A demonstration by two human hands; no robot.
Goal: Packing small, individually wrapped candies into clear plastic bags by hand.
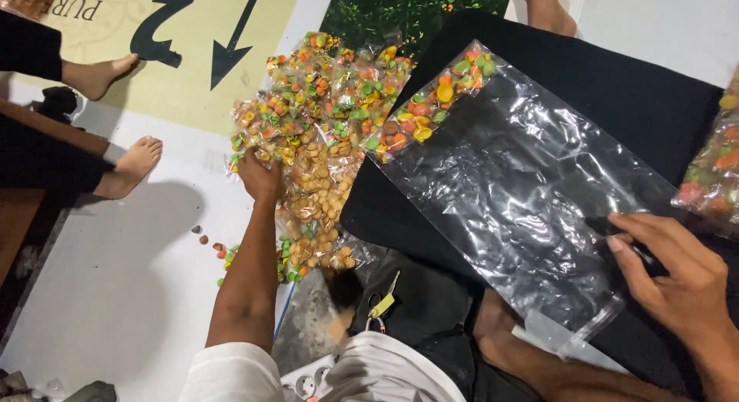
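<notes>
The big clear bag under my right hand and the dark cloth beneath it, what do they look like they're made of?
The big clear bag looks like thin glossy plastic film: it is see-through, creased, and throws white glare streaks. The right hand presses its near edge. The dark cloth looks like a matte black woven or felt-like fabric, since it shows no shine; its exact fibre cannot be told.

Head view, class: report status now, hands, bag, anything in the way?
Left hand open, reaching into pile of small snack packets. Right hand pinching edge of large clear bag, few packets inside. Nothing between hands and bag.
</notes>
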